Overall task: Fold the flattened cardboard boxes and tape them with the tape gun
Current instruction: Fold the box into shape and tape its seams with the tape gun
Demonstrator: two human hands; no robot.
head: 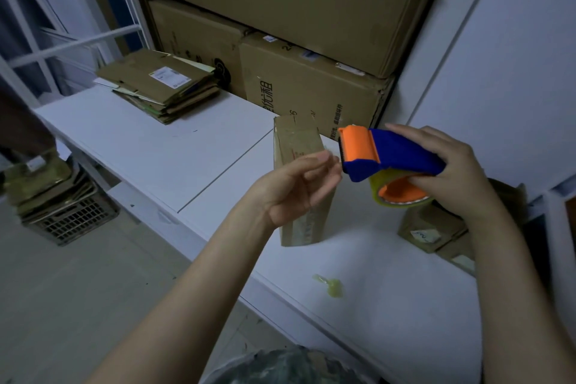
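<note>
While the right hand [448, 171] is gripping the tape gun [392, 150] by its blue body, above the right half of the table [140, 140], the left hand [299, 187] is reaching to the orange cutter end. Its fingertips are bunched right at the blade. Can't tell if they're pinching a tape end, since no clear film is showing. Hands are close but not touching.

The folded box [296, 137] is standing upright mid-table, just behind the left hand, with nobody holding it. The flattened stack [162, 87] is sitting at the far left corner. A crumpled tape scrap [330, 285] is lying near the near edge.

My read: she or he is freeing the tape end before sealing. Next move is calling for tape stuck onto the box seam, with the left hand steadying the box.
</note>
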